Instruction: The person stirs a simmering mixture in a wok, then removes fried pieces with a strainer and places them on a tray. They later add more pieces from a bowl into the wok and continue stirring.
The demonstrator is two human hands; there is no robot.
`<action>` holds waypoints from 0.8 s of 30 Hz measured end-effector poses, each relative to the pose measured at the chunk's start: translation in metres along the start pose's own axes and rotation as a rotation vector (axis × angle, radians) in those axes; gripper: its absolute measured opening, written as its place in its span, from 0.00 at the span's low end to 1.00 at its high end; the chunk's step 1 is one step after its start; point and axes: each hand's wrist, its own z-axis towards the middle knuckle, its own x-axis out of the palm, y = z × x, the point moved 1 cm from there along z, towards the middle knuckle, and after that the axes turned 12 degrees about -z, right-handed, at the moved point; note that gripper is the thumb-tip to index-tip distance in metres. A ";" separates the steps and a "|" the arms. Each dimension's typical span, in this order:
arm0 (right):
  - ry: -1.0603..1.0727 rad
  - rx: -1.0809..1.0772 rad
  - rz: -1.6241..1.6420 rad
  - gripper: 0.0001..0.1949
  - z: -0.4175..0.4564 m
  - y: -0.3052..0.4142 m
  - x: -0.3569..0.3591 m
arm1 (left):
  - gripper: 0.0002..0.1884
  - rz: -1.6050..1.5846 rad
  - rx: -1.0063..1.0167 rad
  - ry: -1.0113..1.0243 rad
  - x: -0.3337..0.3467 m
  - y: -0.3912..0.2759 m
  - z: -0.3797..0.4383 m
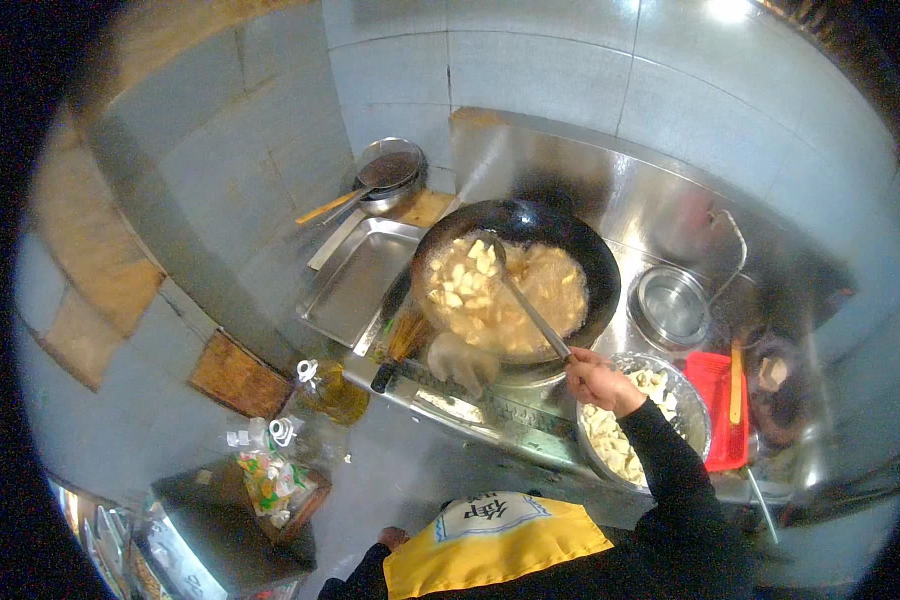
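My right hand (pixel 601 381) grips the long metal handle of a ladle (pixel 529 307). The ladle's head dips into bubbling oil in a large black wok (pixel 529 214). Pale yellow food pieces (pixel 461 285) float there, mostly on the left side. Beneath my right wrist, a big metal bowl (pixel 701 427) holds many pale raw chunks (pixel 611 442). My left hand (pixel 394 538) hangs low beside the yellow apron (pixel 495 547), mostly hidden; whether its fingers hold anything cannot be seen.
Left of the wok lie a metal tray (pixel 360 277) and a bamboo brush (pixel 407 334); a strainer (pixel 390 169) rests over a pot behind. To the right are a metal pot (pixel 673 300) and a red basket (pixel 709 375). Oil jugs (pixel 345 394) stand on the floor.
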 end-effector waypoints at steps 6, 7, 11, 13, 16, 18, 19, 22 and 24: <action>-0.308 -0.301 -1.042 0.32 -0.054 -0.012 0.038 | 0.14 -0.204 -0.141 -0.023 -0.014 0.001 0.021; -0.304 -0.312 -1.079 0.32 -0.061 -0.016 0.040 | 0.15 -0.220 -0.147 -0.008 -0.019 0.002 0.025; -0.238 -0.324 -0.903 0.28 -0.071 -0.037 0.023 | 0.16 -0.290 -0.156 0.042 -0.035 0.000 0.042; -0.309 -0.255 -0.848 0.26 -0.064 -0.056 -0.001 | 0.16 -0.325 -0.161 0.073 -0.044 -0.004 0.050; -0.504 -0.265 -0.967 0.24 -0.060 -0.053 -0.030 | 0.17 -0.499 -0.232 0.142 -0.057 -0.011 0.053; -0.594 -0.296 -1.086 0.25 -0.056 -0.041 -0.047 | 0.17 -0.912 -0.347 0.145 -0.059 -0.013 0.048; -0.644 -0.341 -1.119 0.25 -0.050 -0.040 -0.061 | 0.17 -0.736 -0.264 0.105 -0.054 -0.007 0.044; -0.678 -0.257 -1.025 0.26 -0.039 -0.020 -0.092 | 0.16 -0.221 -0.033 -0.018 -0.031 0.004 0.038; -0.767 -0.345 -1.117 0.24 -0.022 -0.027 -0.112 | 0.16 0.127 0.124 -0.098 -0.028 0.007 0.041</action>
